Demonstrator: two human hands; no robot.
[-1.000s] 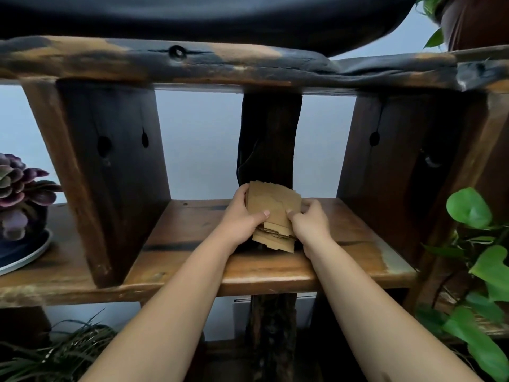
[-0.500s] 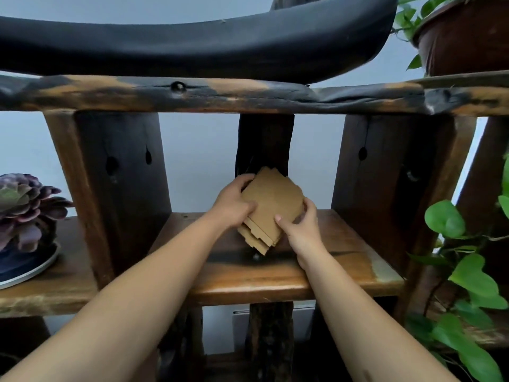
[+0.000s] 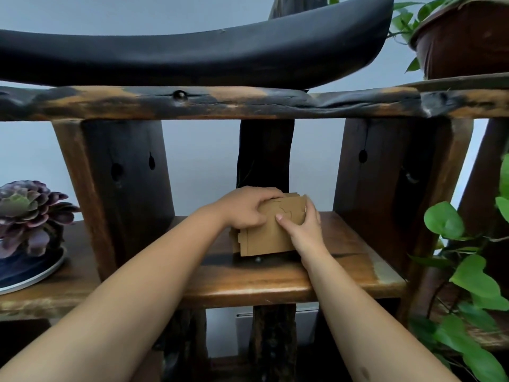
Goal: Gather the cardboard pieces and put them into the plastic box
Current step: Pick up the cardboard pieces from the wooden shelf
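Cardboard pieces (image 3: 265,235) gripped by both hands, no writing legible.

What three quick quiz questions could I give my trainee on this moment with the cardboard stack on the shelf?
1. True or false: both hands grip the cardboard pieces.
2. Which plant stands at the shelf's far left: A) a purple succulent, B) a cactus, C) a fern?
3. Is the plastic box in view?

Key:
1. True. The left hand grips the stack from the top left, the right hand from the right side, above the wooden shelf.
2. A, the purple succulent.
3. No, it shows nowhere in this view.
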